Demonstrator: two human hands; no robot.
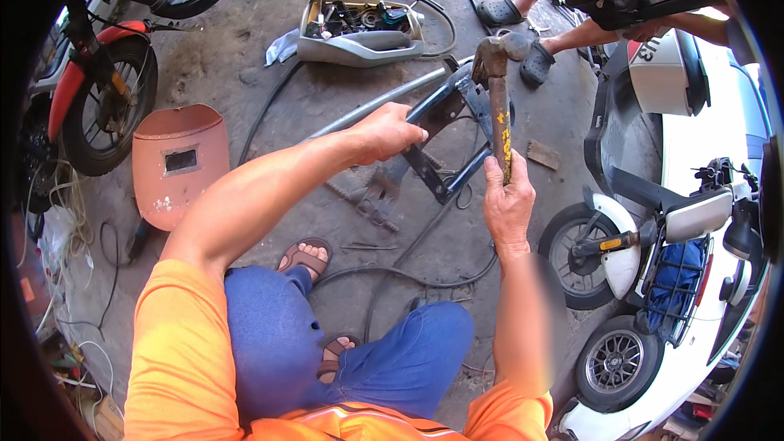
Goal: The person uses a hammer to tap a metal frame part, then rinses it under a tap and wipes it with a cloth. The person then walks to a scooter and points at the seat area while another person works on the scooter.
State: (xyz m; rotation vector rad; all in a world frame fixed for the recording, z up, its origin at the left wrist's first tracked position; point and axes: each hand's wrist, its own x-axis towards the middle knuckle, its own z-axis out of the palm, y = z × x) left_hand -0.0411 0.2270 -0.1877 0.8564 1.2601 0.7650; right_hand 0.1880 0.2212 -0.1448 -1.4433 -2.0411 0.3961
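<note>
My right hand (508,204) is closed round the lower handle of a hammer (497,106), which is upright in the picture with its rusty head at the top. Yellow marks run along the handle. My left hand (390,132) grips a tube at the near left side of a dark metal frame (469,171). This frame has shiny bluish tubes and flat plates, and it lies partly behind the hammer. Whether the hammer head touches it, I cannot tell. A long grey metal tube (380,100) extends from behind my left wrist toward the frame.
A welding mask (181,165) lies at left, near a red-fendered scooter (96,102). Beyond the frame sits a grey case of parts (358,33). Cables (392,279) cross the concrete. Another person's clogs (536,65) are close to the hammer. A white scooter (625,269) stands right.
</note>
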